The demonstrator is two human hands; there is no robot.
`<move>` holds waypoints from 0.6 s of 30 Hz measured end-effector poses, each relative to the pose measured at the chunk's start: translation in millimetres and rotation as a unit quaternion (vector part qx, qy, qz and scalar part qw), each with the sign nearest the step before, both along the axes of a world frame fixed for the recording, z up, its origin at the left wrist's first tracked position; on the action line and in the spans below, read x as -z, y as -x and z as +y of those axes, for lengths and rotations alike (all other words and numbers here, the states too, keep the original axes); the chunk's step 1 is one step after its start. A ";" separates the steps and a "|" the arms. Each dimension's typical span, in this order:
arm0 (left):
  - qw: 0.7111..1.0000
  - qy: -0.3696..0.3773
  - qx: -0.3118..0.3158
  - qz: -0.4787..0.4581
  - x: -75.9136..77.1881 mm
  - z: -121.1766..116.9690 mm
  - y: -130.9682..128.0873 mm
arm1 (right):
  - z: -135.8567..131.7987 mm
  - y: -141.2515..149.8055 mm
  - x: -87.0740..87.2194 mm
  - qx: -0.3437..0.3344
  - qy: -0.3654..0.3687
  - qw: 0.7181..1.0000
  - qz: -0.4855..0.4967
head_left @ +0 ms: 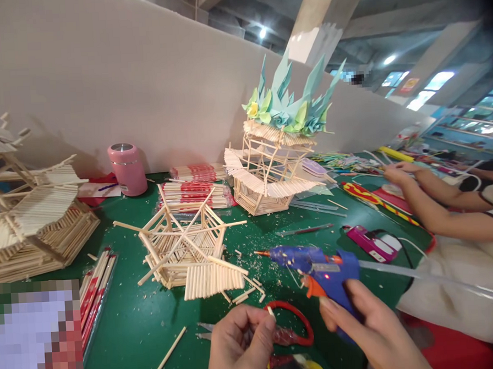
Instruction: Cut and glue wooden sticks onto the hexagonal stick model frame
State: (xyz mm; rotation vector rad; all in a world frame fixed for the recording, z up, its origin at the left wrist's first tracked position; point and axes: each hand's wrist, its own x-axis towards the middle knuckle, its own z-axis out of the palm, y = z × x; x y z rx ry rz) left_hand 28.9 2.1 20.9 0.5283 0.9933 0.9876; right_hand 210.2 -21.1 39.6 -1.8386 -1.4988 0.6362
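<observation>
My right hand [368, 332] grips a blue hot-glue gun [317, 266] with an orange trigger; its nozzle points left toward a half-built hexagonal chopstick frame [183, 245] on the green table. My left hand [240, 344] is closed in a pinch on a short piece of wooden stick [271, 311], just in front of the gun. Red-handled scissors [293, 328] lie under both hands.
Finished stick pavilions stand at the left [28, 212] and at the back [266, 178], the latter topped with paper origami. A pink tin [128, 168], packs of chopsticks [193, 195] and a magenta tool [369, 243] lie around. Another person's arms [433, 202] rest at the right.
</observation>
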 end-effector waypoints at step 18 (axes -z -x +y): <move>0.997 0.042 0.025 -0.061 -2.5 2.2 4.8 | 19.7 1.3 20.0 -0.011 -0.172 0.972 -0.159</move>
